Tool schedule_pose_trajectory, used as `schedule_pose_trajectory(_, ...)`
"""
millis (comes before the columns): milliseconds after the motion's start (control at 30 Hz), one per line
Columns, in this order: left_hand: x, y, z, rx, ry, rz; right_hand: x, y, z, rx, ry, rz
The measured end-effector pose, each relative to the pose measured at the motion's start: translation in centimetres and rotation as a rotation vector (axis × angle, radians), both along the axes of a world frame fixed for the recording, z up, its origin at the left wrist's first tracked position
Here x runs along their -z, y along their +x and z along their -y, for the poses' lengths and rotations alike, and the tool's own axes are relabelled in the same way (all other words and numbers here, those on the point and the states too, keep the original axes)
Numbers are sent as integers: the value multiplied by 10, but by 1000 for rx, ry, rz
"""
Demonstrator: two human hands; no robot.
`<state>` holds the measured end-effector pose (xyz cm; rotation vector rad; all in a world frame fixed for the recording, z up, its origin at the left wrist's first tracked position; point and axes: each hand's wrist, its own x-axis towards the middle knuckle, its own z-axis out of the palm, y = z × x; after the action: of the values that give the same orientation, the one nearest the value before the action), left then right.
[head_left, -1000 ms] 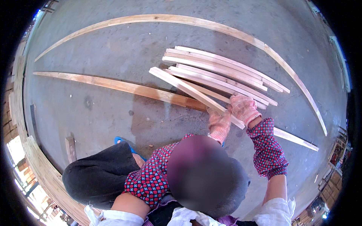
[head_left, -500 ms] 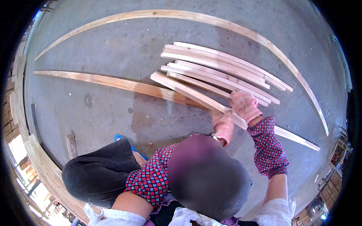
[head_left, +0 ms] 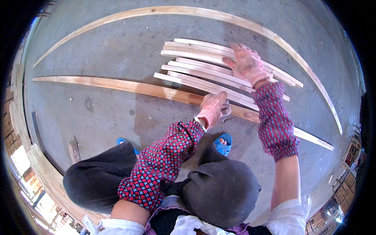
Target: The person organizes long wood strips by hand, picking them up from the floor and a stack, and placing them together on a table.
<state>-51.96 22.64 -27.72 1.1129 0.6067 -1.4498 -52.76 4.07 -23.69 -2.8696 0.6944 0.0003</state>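
Several pale wooden strips [head_left: 196, 82] lie side by side in a loose, slanting bundle on the floor. My right hand [head_left: 247, 64], in a pinkish knitted glove, reaches over the far strips with its fingers spread; whether they touch the wood is hard to tell. My left hand [head_left: 213, 107], gloved alike, is by the near side of the bundle, over a long wooden board [head_left: 156, 92]. Its fingers are bent but apart, with nothing seen in them. The board runs left to right under that hand, and part of it is hidden by the right sleeve.
A long, jointed wooden strip [head_left: 172, 10] arcs across the far side of the grey concrete floor [head_left: 105, 51]. A short wood block [head_left: 73, 150] stands at left, near stacked long boards [head_left: 51, 184]. My blue sandal [head_left: 223, 144] is close to the board.
The nearest strip, gripped before, now lies along the bundle's near side. My right hand has moved away over the far strips; my left hand has shifted left and up from it.
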Motion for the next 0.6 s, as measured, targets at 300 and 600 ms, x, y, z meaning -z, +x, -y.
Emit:
schedule_pose_trajectory(300, 37, 14, 9, 61, -301, 144, 18, 22, 9, 110, 111, -248)
schedule_pose_trajectory(600, -32, 124, 26, 973, -328, 920, 20, -70, -107, 494, 522, 527)
